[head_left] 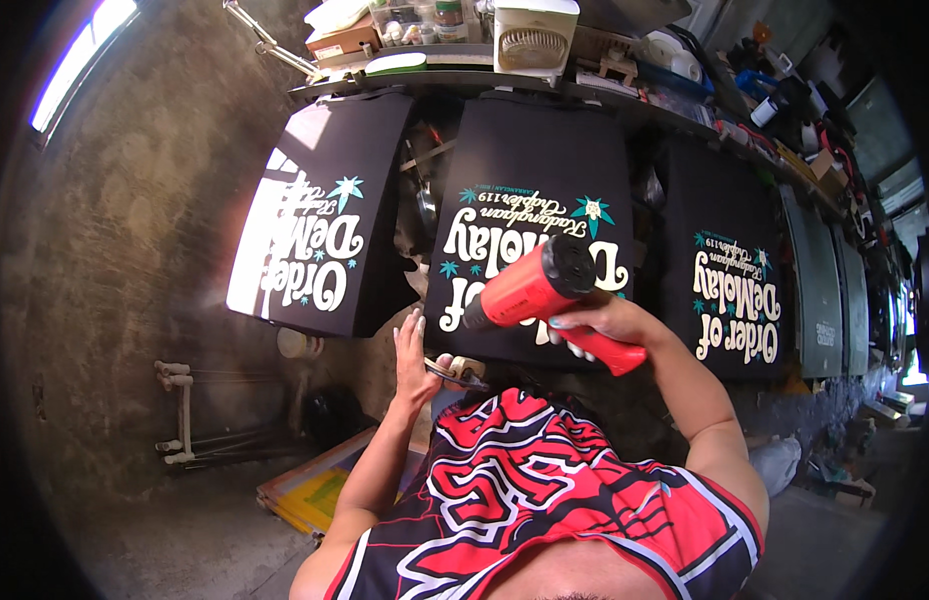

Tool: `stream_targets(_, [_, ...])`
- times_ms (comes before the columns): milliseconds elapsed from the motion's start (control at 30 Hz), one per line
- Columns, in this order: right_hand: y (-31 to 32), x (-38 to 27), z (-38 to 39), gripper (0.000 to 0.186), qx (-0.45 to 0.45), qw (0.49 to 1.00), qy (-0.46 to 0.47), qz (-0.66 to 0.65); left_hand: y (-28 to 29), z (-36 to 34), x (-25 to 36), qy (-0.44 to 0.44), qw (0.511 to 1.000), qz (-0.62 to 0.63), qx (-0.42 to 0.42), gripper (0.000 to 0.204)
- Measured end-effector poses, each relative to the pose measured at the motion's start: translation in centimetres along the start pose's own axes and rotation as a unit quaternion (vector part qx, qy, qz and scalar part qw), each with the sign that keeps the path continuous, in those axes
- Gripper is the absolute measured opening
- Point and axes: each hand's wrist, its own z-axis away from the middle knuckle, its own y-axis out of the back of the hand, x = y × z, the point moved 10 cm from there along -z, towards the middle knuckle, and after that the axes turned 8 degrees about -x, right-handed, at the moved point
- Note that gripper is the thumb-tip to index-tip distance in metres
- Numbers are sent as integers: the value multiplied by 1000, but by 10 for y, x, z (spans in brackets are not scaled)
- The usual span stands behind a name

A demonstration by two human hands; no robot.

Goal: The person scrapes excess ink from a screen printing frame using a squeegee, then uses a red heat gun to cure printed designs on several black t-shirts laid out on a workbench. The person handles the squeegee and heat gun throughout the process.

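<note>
Head view: our right hand [607,318] has fingers wrapped round handle of red-and-black heat gun [525,290]; its body left of those fingers, above middle black shirt with white-and-teal print [540,150]. Our left hand [411,368]: fingers straight, raised; sunlit black printed shirt [320,225] beyond fingertips, leftward.

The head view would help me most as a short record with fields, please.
Right hand: wraps the handle of a red blower
Blower position: over the middle black cloth
Left hand: fingers extended, near the blower's nozzle
Other cloths: left black cloth, partly sunlit; right black cloth
Print on all three: white and teal
Floor, lower left: framed panel, partly yellow
</note>
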Motion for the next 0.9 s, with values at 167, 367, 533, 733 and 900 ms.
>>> stream_targets(167, [53,-1,44,29,185,982,40,-17,-12,2,13,-23,997,-51,-44,94])
stream_targets(367, [36,21,81,34,127,992,27,-8,-46,-2,57,-129,983,-83,-103,87])
stream_targets(533, [52,35,111,34,206,978,17,-20,-66,-11,73,-160,975,-72,-137,93])
stream_targets(733, [47,53,141,34,198,980,15,-18,-81,-15,83,-179,968,-39,-172,98])
stream_targets(900, [74,66,175,33,287,958,0,-26,-85,-17,86,-176,968,-49,-172,96])
